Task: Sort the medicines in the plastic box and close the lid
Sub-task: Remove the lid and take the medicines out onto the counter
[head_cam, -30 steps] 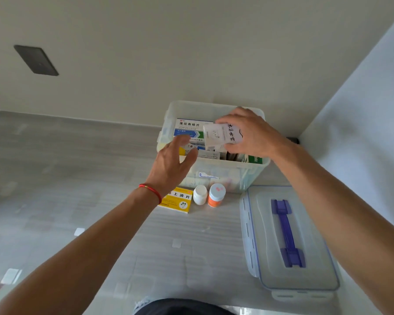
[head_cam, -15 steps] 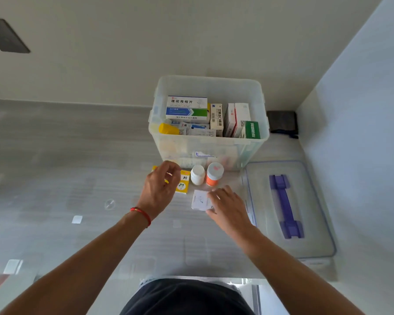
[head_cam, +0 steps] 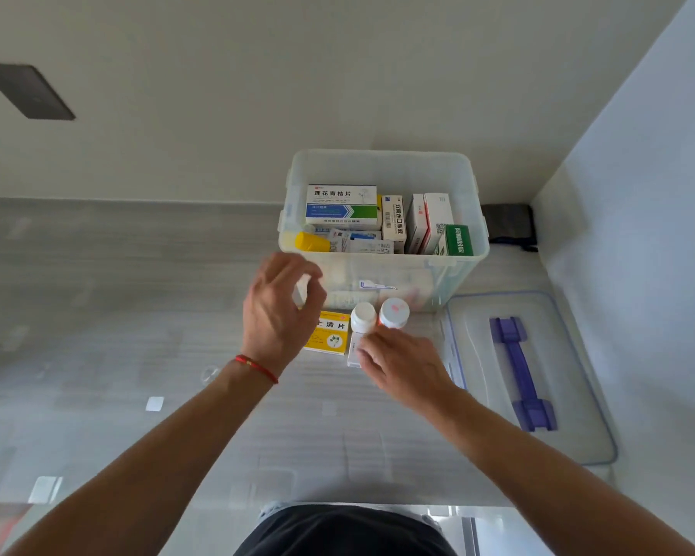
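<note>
The translucent plastic box [head_cam: 382, 160] stands open by the back wall with several medicine boxes upright inside it. Its lid [head_cam: 578, 399], with a purple handle [head_cam: 516, 371], lies flat to the right. In front of the box are a yellow medicine box [head_cam: 332, 337], a white bottle [head_cam: 363, 317] and an orange-capped bottle [head_cam: 394, 313]. My left hand [head_cam: 281, 315] hovers over the yellow box's left end, fingers apart, holding nothing. My right hand [head_cam: 406, 367] has its fingertips on a small white box [head_cam: 354, 351] on the table, just below the white bottle.
A side wall runs close along the right, beyond the lid. A dark object [head_cam: 508, 226] sits in the back right corner. Small pale tape patches [head_cam: 154, 404] mark the grey table on the left. A black plate [head_cam: 27, 90] is on the back wall.
My right hand took the small white box out of the plastic box, set it on the table and slid it toward the bottles. My left hand came down to the yellow box, then lifted off it.
</note>
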`<state>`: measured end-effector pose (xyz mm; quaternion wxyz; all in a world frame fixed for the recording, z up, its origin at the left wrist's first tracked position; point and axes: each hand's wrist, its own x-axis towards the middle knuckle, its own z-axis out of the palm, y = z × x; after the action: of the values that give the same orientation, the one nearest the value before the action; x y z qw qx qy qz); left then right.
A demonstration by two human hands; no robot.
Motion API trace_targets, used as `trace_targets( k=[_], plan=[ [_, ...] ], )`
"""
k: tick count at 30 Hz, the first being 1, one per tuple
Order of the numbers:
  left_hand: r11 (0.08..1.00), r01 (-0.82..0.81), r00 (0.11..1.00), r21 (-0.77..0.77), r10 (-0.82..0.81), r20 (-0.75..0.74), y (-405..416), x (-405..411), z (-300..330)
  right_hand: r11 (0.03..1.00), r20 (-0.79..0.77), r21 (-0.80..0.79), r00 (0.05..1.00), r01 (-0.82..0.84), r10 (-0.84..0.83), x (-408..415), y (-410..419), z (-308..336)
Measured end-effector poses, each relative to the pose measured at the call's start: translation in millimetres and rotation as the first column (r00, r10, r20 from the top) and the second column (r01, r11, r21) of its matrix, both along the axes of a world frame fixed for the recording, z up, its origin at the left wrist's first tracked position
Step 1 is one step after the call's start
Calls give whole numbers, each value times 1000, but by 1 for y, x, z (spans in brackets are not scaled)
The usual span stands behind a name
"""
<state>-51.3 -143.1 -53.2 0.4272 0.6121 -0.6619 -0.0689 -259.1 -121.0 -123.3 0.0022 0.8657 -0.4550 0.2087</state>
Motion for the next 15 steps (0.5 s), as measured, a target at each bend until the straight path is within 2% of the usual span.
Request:
trace_targets(
  k=[2,4,5,7,9,11,13,15],
  plan=[
    [995,-87,996,-46,88,16,-27,5,15,999,238,-42,971,-13,23,15,-24,43],
    [978,-198,979,72,201,-30,-54,9,21,999,373,32,927,25,-35,31,-63,81],
    [961,-224,969,163,238,-68,-65,8,20,993,385,101,919,54,-89,40,-85,94],
    [925,-206,959,320,256,-121,-78,1,12,958,303,275,938,84,-169,54,-126,106],
    [891,-159,952,426,253,-174,-80,-7,2,895,169,441,974,64,-153,70,-155,104],
    [874,-157,944,461,270,-191,-81,-7,-5,828,57,558,994,49,-98,85,-175,93],
    [858,-170,954,484,267,-138,-82,-3,-9,740,-7,669,997,64,-81,99,-186,81],
    [840,-170,966,516,246,-83,-85,2,-10,725,-60,683,996,87,-63,107,-192,69]
  ],
)
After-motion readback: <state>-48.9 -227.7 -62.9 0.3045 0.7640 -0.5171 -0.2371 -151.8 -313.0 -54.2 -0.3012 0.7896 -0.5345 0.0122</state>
